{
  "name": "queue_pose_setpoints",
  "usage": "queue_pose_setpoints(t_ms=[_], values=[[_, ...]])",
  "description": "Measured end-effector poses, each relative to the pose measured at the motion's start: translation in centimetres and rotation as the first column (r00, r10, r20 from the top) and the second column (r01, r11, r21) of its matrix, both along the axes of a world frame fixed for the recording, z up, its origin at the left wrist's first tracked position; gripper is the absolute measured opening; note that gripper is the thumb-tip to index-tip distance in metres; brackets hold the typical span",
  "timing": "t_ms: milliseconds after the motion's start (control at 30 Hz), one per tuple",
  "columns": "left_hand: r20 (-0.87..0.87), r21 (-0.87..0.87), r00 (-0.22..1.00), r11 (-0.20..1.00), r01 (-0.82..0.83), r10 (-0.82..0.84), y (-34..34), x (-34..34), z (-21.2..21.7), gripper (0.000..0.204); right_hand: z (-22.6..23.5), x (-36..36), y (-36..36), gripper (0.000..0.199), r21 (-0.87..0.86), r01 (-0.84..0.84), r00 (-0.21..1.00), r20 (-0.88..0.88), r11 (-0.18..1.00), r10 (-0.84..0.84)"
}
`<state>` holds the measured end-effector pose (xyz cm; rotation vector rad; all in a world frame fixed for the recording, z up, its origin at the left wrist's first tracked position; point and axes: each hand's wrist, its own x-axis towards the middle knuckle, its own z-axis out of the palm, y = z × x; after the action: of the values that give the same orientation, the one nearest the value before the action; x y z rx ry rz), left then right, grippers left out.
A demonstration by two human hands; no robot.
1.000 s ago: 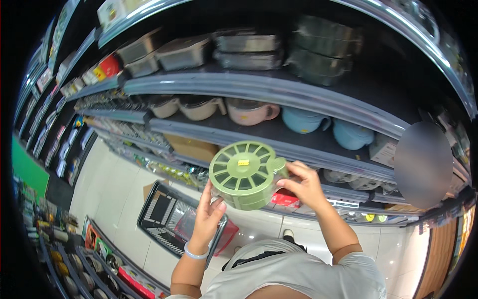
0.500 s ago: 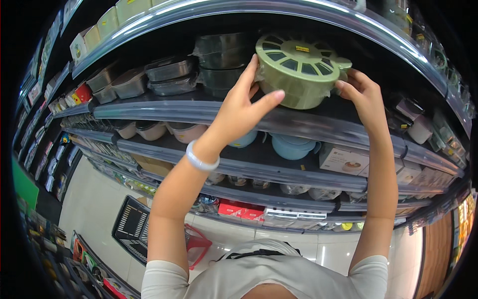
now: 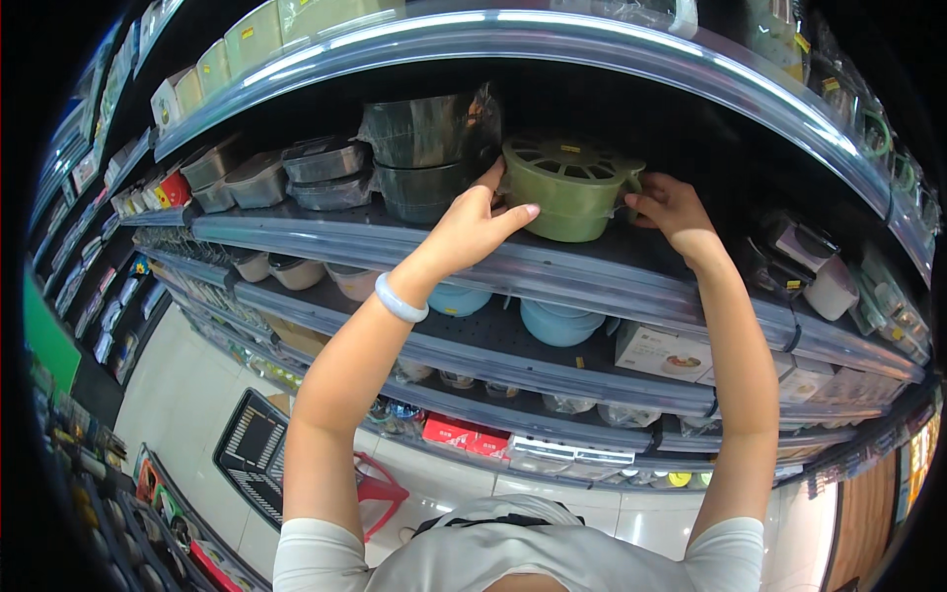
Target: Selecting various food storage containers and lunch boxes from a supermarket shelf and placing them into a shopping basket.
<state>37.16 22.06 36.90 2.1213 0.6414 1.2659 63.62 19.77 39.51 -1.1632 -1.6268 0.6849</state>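
Note:
A round green lidded bowl [image 3: 567, 202] with a ring of dark windows in its lid stands on a shelf, between my two hands. My left hand [image 3: 483, 219] grips its left side, thumb along the front and fingers behind. On the other side, my right hand [image 3: 674, 212] is closed round the bowl's handle area, thumb and fingers bent together. Dark stacked containers in clear wrap [image 3: 426, 153] stand just left of the bowl. A pale bangle [image 3: 400, 299] circles my left wrist.
The clear price rail [image 3: 473, 252] edges the shelf under my wrists; another shelf edge [image 3: 552, 25] passes above. Lower down are a light blue bowl [image 3: 560, 321] and white boxes [image 3: 663, 352]. A black shopping basket [image 3: 252, 449] and a red stool-like frame [image 3: 380, 493] are on the floor.
The green bowl has gone down and back into the shelf, its lid tipping away from me to nearly level. Both hands have moved with it, still at its sides.

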Motion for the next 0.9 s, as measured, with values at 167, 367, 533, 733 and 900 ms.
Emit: queue_pose_setpoints(t_ms=[167, 367, 533, 733, 900], values=[[-0.048, -0.035, 0.999, 0.999, -0.015, 0.014, -0.6, -0.1, 0.6, 0.069, 0.1, 0.1, -0.3, 0.039, -0.039, -0.022, 1.0, -0.011, 0.999, 0.022], [-0.025, -0.163, 0.999, 0.986, -0.035, 0.032, -1.2, -1.1, 1.2, 0.063, 0.0, 0.0, -0.4, 0.041, -0.097, -0.046, 0.999, 0.002, 0.994, 0.047], [0.036, -0.167, 0.995, 0.982, -0.086, 0.093, -0.7, -2.2, 1.1, 0.06, -0.5, 0.3, 0.0, 0.04, -0.099, -0.089, 0.996, 0.007, 0.991, 0.09], [0.011, -0.135, 0.989, 0.98, -0.146, 0.148, -0.7, -2.9, 1.0, 0.055, -0.2, -0.3, 0.0, 0.041, -0.115, -0.112, 0.992, 0.036, 0.987, 0.117], [0.084, -0.004, 0.986, 0.989, -0.148, 0.147, -2.0, -3.6, -0.2, 0.046, -0.4, -0.1, -0.2, 0.045, 0.048, 0.027, 0.999, 0.02, 0.998, -0.028]])
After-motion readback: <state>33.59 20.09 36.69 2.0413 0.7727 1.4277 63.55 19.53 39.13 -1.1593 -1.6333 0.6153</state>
